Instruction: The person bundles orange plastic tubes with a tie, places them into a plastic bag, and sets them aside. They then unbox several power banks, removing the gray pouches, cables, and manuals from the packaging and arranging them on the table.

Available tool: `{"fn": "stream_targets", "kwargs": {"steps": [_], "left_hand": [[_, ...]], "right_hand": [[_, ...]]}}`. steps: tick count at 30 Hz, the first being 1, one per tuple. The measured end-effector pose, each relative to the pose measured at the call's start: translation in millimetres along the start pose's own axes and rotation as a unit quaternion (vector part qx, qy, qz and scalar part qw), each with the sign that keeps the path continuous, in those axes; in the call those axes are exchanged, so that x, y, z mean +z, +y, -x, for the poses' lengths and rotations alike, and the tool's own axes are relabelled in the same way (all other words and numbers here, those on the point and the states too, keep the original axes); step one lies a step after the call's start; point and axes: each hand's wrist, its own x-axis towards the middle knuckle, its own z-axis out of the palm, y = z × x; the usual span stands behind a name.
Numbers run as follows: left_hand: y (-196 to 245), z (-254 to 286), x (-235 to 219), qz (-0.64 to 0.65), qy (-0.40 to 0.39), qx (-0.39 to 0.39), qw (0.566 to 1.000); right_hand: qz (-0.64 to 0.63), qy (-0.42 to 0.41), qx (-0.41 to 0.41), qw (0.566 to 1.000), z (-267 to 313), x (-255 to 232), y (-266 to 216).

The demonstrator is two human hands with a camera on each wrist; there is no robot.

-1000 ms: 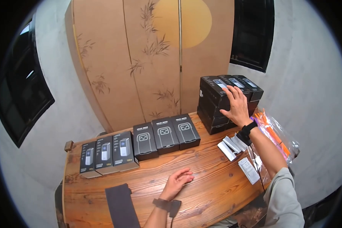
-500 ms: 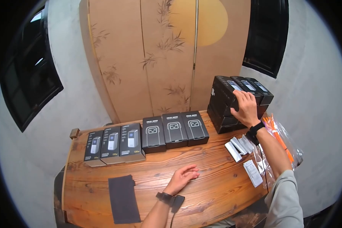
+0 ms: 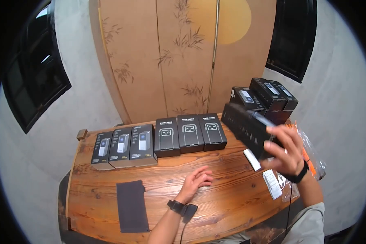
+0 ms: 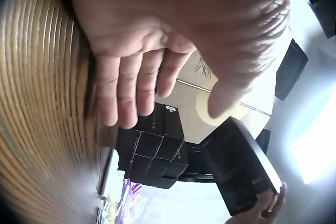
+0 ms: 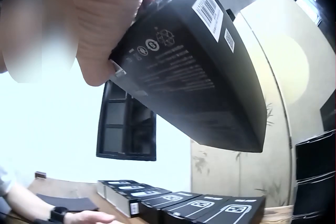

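Note:
My right hand (image 3: 288,151) grips one end of a black printed box (image 3: 245,127) and holds it tilted above the table, in front of the stack. Printed text, symbols and a white barcode label show on this box (image 5: 181,82) in the right wrist view. Behind it stands the stack of similar black boxes (image 3: 268,92), its top layer lower at the left. My left hand (image 3: 194,185) rests on the wooden table with loosely bent fingers and holds nothing. In the left wrist view its palm (image 4: 152,19) faces the camera.
Three black boxes with a face drawing (image 3: 166,138) and three with a device picture (image 3: 122,146) line the table's back edge. A dark grey cloth pouch (image 3: 132,207) lies front left. White leaflets (image 3: 271,185), a white strip (image 3: 252,159) and a clear bag with orange pieces (image 3: 311,162) lie right.
My right hand has taken the top left box from the stack and brought it toward me, tilting it. My left hand stays resting on the table. The head view has shifted slightly.

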Motion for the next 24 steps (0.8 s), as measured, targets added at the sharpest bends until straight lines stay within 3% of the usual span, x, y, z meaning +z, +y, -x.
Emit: {"fn": "stream_targets", "kwargs": {"steps": [3,7,18,24], "left_hand": [[-1,-3,-5,-0.037,0.088,0.123,0.988],[-4,-4,-14,-0.064,0.221,0.213,0.950],[-3,-3,-10,-0.100,0.186,0.201,0.957],[-5,-3,-15,-0.119,0.168,0.179,0.962]], "right_hand": [[-0.086,-0.037,-0.029,0.995,5,-13,-32],[-0.171,-0.047,-0.020,0.984,22,3,-72],[-0.264,-0.106,0.040,0.958,80,38,-145],[-0.321,-0.136,0.037,0.936,87,55,-152]]}}
